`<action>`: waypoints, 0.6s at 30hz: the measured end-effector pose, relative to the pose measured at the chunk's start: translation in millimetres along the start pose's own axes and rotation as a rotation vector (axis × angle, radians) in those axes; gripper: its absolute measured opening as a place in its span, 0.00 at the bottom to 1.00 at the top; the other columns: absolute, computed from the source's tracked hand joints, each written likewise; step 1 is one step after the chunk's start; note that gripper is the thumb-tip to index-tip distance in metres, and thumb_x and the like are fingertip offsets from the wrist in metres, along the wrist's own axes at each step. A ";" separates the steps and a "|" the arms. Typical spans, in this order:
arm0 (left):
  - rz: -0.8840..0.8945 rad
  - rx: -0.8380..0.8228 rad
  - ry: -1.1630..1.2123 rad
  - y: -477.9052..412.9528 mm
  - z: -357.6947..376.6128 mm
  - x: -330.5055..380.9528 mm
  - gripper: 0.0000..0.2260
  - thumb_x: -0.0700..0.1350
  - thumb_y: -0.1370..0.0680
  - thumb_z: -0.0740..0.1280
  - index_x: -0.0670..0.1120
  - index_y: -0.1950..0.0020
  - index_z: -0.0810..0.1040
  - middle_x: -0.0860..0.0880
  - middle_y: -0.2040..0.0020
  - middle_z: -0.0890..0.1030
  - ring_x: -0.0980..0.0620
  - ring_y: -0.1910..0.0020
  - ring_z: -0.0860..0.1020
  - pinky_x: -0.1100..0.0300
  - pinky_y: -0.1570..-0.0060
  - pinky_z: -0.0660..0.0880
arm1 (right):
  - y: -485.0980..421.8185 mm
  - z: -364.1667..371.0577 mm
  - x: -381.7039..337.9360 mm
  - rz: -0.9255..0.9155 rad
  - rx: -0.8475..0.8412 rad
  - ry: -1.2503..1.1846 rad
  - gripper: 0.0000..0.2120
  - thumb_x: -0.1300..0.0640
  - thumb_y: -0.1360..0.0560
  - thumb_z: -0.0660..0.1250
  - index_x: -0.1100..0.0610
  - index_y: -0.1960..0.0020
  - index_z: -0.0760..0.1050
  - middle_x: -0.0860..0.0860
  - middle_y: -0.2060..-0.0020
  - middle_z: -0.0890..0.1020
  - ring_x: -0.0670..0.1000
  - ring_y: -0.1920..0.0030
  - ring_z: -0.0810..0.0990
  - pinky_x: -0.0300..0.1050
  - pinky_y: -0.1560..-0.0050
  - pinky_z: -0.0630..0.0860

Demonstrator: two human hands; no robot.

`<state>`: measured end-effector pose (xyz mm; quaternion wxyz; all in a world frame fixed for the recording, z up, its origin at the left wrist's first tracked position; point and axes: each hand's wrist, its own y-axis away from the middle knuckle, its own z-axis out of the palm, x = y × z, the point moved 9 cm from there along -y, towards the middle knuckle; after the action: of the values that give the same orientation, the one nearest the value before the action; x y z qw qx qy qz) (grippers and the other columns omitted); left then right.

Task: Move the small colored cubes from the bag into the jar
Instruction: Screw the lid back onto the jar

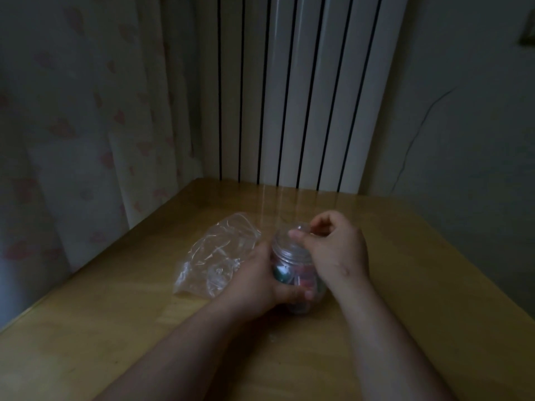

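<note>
A clear plastic jar stands on the wooden table with several small colored cubes inside, red and teal among them. My left hand grips the jar's body from the left. My right hand is above the jar's mouth, its thumb and fingers pinching a clear lid at the rim. A crumpled clear plastic bag lies flat just left of the jar; I cannot tell whether any cubes are in it.
The table sits in a dim corner. A white ribbed radiator stands behind it, a curtain with pink hearts hangs on the left and a plain wall is on the right.
</note>
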<state>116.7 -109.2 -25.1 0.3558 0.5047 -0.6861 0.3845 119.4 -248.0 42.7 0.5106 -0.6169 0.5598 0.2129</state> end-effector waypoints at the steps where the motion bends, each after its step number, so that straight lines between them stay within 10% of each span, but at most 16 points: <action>1: -0.003 -0.003 0.007 -0.2 0.2 -0.8 0.44 0.53 0.39 0.83 0.60 0.29 0.63 0.58 0.38 0.77 0.59 0.41 0.77 0.58 0.40 0.76 | -0.7 0.0 0.6 -0.016 -0.008 0.011 0.10 0.53 0.31 0.75 0.48 0.59 0.72 0.44 0.59 0.78 0.43 0.60 0.77 0.30 0.69 0.67; 5: -0.026 -0.007 0.040 -0.4 1.2 -4.6 0.48 0.53 0.41 0.83 0.60 0.27 0.60 0.59 0.38 0.77 0.60 0.41 0.76 0.61 0.41 0.74 | 2.6 9.7 2.7 -0.011 -0.125 -0.061 0.16 0.54 0.24 0.68 0.45 0.38 0.75 0.44 0.43 0.79 0.45 0.45 0.78 0.34 0.55 0.72; 14: -0.020 0.004 0.012 -0.5 0.1 -3.7 0.48 0.52 0.40 0.83 0.59 0.26 0.60 0.60 0.41 0.76 0.63 0.44 0.76 0.68 0.46 0.72 | 2.3 3.7 -2.4 -0.034 -0.052 -0.002 0.14 0.54 0.26 0.70 0.49 0.41 0.78 0.43 0.50 0.80 0.41 0.51 0.78 0.27 0.61 0.71; 18: -0.029 -0.026 0.002 0.0 0.9 -2.9 0.48 0.51 0.39 0.83 0.59 0.26 0.59 0.63 0.45 0.75 0.67 0.48 0.74 0.74 0.52 0.71 | 5.0 15.9 -0.3 -0.023 -0.165 -0.065 0.15 0.58 0.22 0.64 0.46 0.37 0.76 0.43 0.44 0.79 0.44 0.42 0.77 0.38 0.46 0.73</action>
<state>117.3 -108.7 -28.0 0.3687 0.5094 -0.6834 0.3708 119.7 -233.4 34.8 0.4784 -0.6561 0.5162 0.2723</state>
